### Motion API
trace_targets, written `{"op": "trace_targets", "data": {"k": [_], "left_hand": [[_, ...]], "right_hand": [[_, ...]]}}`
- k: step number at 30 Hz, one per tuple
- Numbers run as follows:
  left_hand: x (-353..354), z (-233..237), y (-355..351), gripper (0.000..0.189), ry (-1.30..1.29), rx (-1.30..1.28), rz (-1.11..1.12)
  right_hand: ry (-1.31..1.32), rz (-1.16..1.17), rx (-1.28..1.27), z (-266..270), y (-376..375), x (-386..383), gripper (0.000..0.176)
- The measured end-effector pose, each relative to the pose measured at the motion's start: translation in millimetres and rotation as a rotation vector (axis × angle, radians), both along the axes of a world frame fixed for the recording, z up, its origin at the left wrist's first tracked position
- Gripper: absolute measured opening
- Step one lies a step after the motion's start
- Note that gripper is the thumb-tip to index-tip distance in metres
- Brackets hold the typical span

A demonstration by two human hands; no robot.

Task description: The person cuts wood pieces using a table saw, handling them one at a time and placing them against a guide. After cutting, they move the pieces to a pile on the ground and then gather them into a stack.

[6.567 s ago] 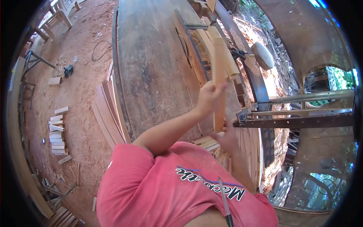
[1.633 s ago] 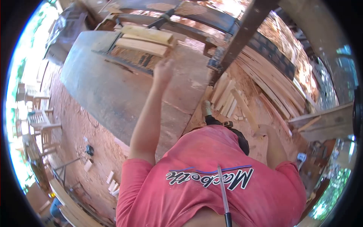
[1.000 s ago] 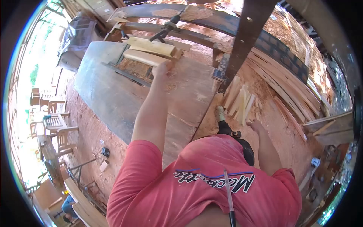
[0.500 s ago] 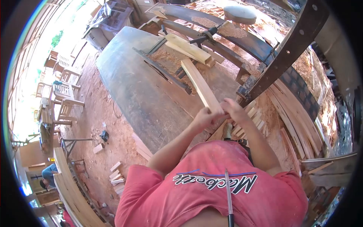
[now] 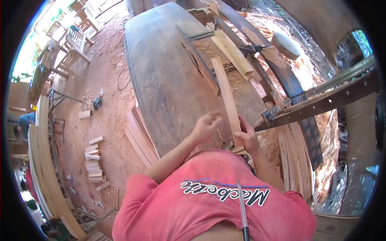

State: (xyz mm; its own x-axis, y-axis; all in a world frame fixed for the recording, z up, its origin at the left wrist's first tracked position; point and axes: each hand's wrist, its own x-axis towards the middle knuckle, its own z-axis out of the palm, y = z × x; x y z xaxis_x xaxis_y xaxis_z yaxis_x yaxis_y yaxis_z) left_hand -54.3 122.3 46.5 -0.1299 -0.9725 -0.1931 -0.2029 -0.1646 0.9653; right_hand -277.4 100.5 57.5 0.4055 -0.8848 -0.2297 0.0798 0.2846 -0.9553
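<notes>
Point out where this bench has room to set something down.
Widest patch: the bench left of the long brown strip, from far end to left hand. Smaller patch: between held board and right edge. Crowded: right of the strip, with shavings and pale beams.

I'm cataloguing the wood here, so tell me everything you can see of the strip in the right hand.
The strip is long, narrow and pale, apparently bare wood, with straight edges and a squared far end. It slants away from the shirt, over the table. The right hand grips it near its closer end, thumb on top. The left hand, blurred, is beside it. Whether it touches the table is unclear.
</notes>
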Motion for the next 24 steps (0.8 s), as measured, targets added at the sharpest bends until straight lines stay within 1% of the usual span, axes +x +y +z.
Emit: {"op": "trace_targets", "data": {"k": [1, 2, 3, 4, 5, 7, 8, 10, 11, 12, 13, 14, 15, 16, 17, 18, 19, 20, 21, 23, 24], "left_hand": [[7, 1, -4, 0.044, 0.103, -0.02, 0.145], [15, 2, -9, 0.047, 0.198, -0.041, 0.282], [22, 1, -13, 0.047, 0.197, -0.036, 0.283], [28, -1, -18, 0.049, 0.257, -0.06, 0.319], [31, -4, -20, 0.053, 0.32, -0.081, 0.353], [40, -18, -23, 0.055, 0.386, -0.089, 0.341], [43, -25, -24, 0.057, 0.444, -0.109, 0.334], [43, -22, -20, 0.06, 0.488, -0.076, 0.336], [42, -20, -20, 0.062, 0.527, -0.049, 0.337], [41, -27, -25, 0.062, 0.538, -0.051, 0.342], [40, -39, -33, 0.067, 0.461, -0.062, 0.314], [39, -51, -37, 0.071, 0.383, -0.071, 0.29], [36, -56, -39, 0.071, 0.39, -0.068, 0.301], [31, -57, -45, 0.064, 0.264, -0.125, 0.348], [30, -58, -51, 0.06, 0.138, -0.183, 0.392], [31, -64, -57, 0.06, 0.147, -0.19, 0.4], [32, -71, -62, 0.055, 0.079, -0.18, 0.324], [31, -78, -67, 0.053, 0.013, -0.166, 0.248], [31, -74, -71, 0.053, 0.026, -0.164, 0.256], [31, -61, -80, 0.047, -0.078, -0.008, 0.171], [30, -65, -85, 0.047, -0.066, -0.007, 0.18]], "right_hand": [[0.068, 0.012, -0.07, 2, 3, 4, 0.07], [0.068, 0.021, -0.066, 2, 6, 9, 0.07], [0.313, -0.008, -0.312, 2, 9, 15, 0.069], [0.561, -0.04, -0.556, 2, 13, 19, 0.068], [0.569, -0.041, -0.547, 4, 16, 23, 0.068], [0.643, 0.042, -0.574, 8, 20, 28, 0.053], [0.65, 0.044, -0.571, 0, 20, 26, 0.053], [0.354, 0.097, -0.429, -22, 20, 25, 0.05], [0.362, 0.102, -0.433, -28, 12, 25, 0.05], [0.34, 0.142, -0.246, -29, 1, 27, 0.053], [0.318, 0.184, -0.056, -27, -6, 27, 0.055], [0.329, 0.198, -0.054, -24, -4, 24, 0.055], [0.728, 0.213, -0.409, -15, 1, 22, 0.061], [1.116, 0.215, -0.783, -2, 3, 22, 0.067], [1.119, 0.22, -0.795, 14, 9, 23, 0.067], [1.229, 0.343, -0.666, 33, 17, 27, 0.072], [1.337, 0.465, -0.528, 43, 24, 31, 0.078], [1.361, 0.507, -0.521, 41, 26, 34, 0.077], [1.373, 0.518, -0.523, 32, 28, 35, 0.077], [1.133, 0.407, -0.665, 6, 28, 32, 0.076], [1.141, 0.419, -0.669, 1, 23, 30, 0.076]]}}
